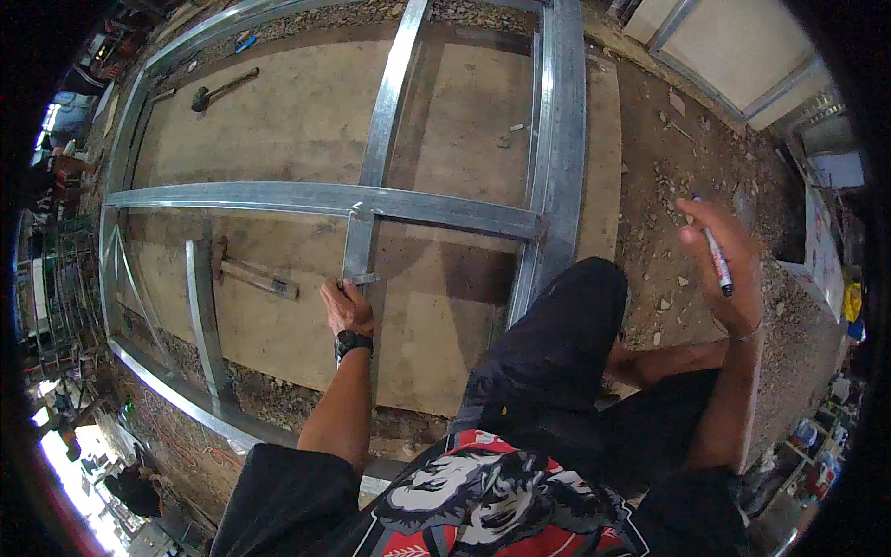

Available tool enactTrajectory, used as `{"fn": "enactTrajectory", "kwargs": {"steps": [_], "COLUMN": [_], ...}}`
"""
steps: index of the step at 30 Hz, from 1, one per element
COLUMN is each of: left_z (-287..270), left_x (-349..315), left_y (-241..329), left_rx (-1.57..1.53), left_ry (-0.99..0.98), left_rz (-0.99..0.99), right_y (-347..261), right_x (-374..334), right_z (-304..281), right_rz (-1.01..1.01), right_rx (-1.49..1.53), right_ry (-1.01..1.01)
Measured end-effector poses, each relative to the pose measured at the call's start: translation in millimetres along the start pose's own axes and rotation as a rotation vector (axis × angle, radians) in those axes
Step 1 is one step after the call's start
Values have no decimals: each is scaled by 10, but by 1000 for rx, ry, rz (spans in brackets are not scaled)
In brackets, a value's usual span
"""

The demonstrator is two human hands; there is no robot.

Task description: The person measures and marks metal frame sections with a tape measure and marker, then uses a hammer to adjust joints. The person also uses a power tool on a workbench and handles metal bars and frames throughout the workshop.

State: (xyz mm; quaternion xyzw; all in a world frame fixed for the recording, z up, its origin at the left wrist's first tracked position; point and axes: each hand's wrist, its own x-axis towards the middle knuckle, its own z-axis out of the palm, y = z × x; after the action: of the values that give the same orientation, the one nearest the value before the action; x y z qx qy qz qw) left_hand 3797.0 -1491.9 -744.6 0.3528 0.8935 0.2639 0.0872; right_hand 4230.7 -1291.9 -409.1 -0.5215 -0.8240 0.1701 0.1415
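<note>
My left hand [349,308], with a dark watch on its wrist, is closed at the short metal stud [359,243] below the frame's long crossbar [278,196]. Its fingers pinch a small flat metal strip [368,278] that lies across this stud; the strip's other end is hidden by the hand. Out to the right, over the dirt ground, my right hand [730,255] is raised and closed around a white marker pen [716,255] with a dark tip pointing down. The pen is well apart from the metal frame.
A hammer with a wooden handle [260,278] lies on the board left of my left hand. Farther off lies a black-headed mallet [223,90]. A loose-looking metal channel [202,316] stands left. My knee [585,288] is beside the frame's right rail [561,121]. Pale panels [733,51] stand far right.
</note>
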Motion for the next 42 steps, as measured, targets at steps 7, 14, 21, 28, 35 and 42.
{"fn": "enactTrajectory", "kwargs": {"steps": [7,14,21,28,35,42], "left_z": [60,68,0,-25,-62,-54], "left_x": [7,29,16,17,27,30], "left_y": [33,-80,84,58,214,189], "left_rx": [20,-53,2,13,103,125], "left_ry": [-12,-9,-36,-44,-92,-118], "left_rz": [-22,-22,-95,-89,-79,-112], "right_y": [82,259,215,311,365,259], "right_x": [212,324,94,-75,-106,-39], "right_z": [203,417,397,356,398,450], "right_rz": [-72,-137,-127,-70,-7,16], "right_rx": [39,-18,-119,-64,-100,-40], "right_ry": [-77,-223,-305,-333,-373,-396]}}
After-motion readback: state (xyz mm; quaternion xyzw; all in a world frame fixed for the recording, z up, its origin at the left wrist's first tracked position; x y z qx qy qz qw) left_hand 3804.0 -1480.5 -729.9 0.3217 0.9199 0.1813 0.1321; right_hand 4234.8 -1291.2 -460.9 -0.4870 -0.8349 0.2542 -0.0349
